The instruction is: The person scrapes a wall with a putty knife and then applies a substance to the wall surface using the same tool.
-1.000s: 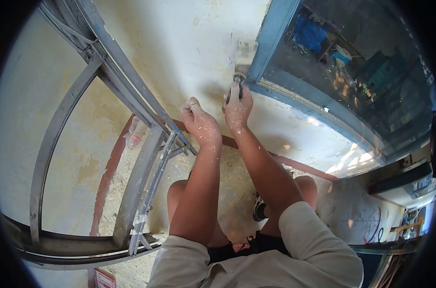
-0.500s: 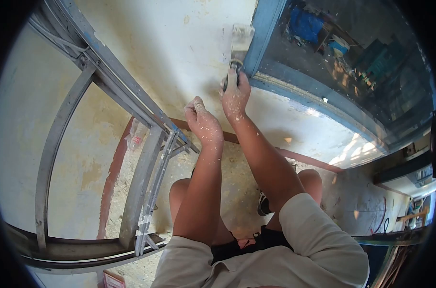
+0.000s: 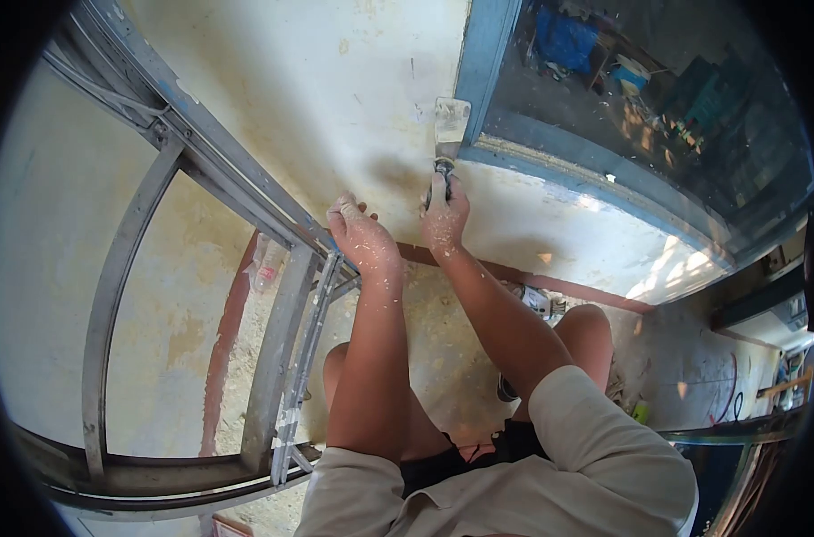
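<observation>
- Pale, stained wall (image 3: 353, 80) fills the upper middle of the view, with a red-brown skirting band (image 3: 488, 268) along its foot and a dusty, blotched floor (image 3: 416, 336) below.
- On the right, a blue window frame (image 3: 474, 98) borders dark glass (image 3: 622, 134), through which a blue sheet (image 3: 565, 43) shows.
- The putty knife (image 3: 452, 116) lies in front of the wall, its broad, whitish-smeared blade pointing away from the person, just beside the lower corner of the blue frame; whether the blade's edge touches the wall cannot be told.
- The right hand (image 3: 445, 219) grasps the knife's dark handle, thumb laid along it, so the blade projects beyond the fingers.
- The left hand (image 3: 364, 237) is to the left of the knife, apart from it, fingers curled inward; whether they enclose anything cannot be told.
- Pale flecks dot both hands and forearms.
- Near the left hand stands a grey metal frame (image 3: 129, 259); past its bars, a clear plastic bottle (image 3: 267, 268) lies by the skirting.
</observation>
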Demonstrator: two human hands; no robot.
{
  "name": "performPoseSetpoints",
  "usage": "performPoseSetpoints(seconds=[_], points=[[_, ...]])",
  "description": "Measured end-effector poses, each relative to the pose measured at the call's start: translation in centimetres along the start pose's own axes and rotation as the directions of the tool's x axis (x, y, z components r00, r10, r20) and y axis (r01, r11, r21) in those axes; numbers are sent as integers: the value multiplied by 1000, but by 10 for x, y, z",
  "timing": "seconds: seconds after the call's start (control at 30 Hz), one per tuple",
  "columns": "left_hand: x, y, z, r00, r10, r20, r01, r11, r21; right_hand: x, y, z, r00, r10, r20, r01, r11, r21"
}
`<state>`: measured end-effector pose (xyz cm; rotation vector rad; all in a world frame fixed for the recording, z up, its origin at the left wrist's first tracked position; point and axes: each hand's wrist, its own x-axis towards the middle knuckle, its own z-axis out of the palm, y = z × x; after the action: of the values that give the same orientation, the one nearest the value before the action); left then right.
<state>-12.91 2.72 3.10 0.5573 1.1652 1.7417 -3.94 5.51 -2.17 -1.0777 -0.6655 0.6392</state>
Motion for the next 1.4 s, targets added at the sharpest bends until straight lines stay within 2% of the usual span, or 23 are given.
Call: performPoseSetpoints(seconds=[0.07, 0.13, 0.17, 0.23, 0.27, 0.33, 0.4, 0.5, 0.57, 0.67, 0.73, 0.9, 0.93, 1.0, 1.07, 1.13, 1.17, 1.23, 1.27, 1.33, 1.37, 1.4], points=[[-1, -2, 1, 1000, 3, 7, -3, 1000, 1, 5, -7, 7, 1000, -12, -1, 12, 1000, -11], [-6, -4, -1, 1000, -8, 6, 8, 1000, 19, 11, -34, 26, 998, 19, 53, -25, 992, 123], [-9, -5, -1, 1000, -14, 22, 13, 1000, 19, 13, -32, 27, 999, 35, 33, -39, 992, 117], [-13, -5, 4, 999, -11, 31, 10, 1000, 1, 19, -27, 22, 995, -64, 73, 63, 998, 3], [-12, -6, 5, 999, -23, 47, 23, 1000, 7, 12, -22, 10, 996, -66, 54, 66, 998, -4], [-6, -6, 8, 1000, -22, 19, 23, 999, -22, -11, 23, -27, 988, -111, 109, 142, 931, -337], [-7, -3, 14, 999, -40, 10, 40, 999, -15, -36, 69, -72, 981, 174, 88, -147, 956, -254], [-13, 0, 21, 996, -77, -38, 76, 997, -30, -60, 92, -119, 963, 268, 21, -244, 903, -354], [-21, -4, 25, 997, -66, 41, 65, 998, 19, -72, 83, -131, 928, 364, 78, -354, 928, -118], [-20, -7, 29, 998, -39, 45, 39, 999, 17, -66, 88, -133, 928, 355, 109, -344, 932, -111], [-18, -7, 32, 998, -49, 35, 49, 999, 16, -63, 87, -135, 904, 408, 127, -406, 913, -45], [-17, -7, 37, 997, -69, 38, 68, 998, 13, -57, 88, -145, 843, 498, 203, -478, 867, -141], [-16, -7, 37, 998, -37, 49, 37, 999, 6, -56, 89, -143, 842, 499, 204, -480, 866, -139], [-13, -7, 36, 999, -4, 51, 4, 1000, 7, -57, 94, -139, 839, 537, 86, -535, 844, -44], [-10, -9, 34, 999, -16, 37, 15, 1000, 9, -54, 100, -137, 841, 532, 101, -525, 847, -85], [-14, -8, 33, 979, -117, 168, 109, 993, 56, -57, 102, -136, 831, 539, 136, -523, 841, -136], [-10, -16, 29, 940, -138, 311, 59, 967, 249, -59, 100, -135, 811, 565, 150, -552, 825, -124], [-6, -27, 26, 771, -204, 603, -255, 769, 587, -61, 89, -137, 754, 628, 192, -628, 775, -65], [-15, -31, 26, 753, -208, 625, -340, 689, 639, -60, 82, -139, 716, 661, 227, -675, 738, -20], [-28, -35, 24, 714, -188, 675, -544, 458, 703, -54, 65, -137, 647, 701, 299, -759, 556, 340], [-30, -40, 24, 685, -168, 709, -648, 305, 698, -53, 52, -136, 724, 638, 264, -690, 677, 256], [-31, -47, 24, 703, -160, 693, -636, 294, 713, -55, 36, -133, 796, 557, 239, -598, 784, 167]])
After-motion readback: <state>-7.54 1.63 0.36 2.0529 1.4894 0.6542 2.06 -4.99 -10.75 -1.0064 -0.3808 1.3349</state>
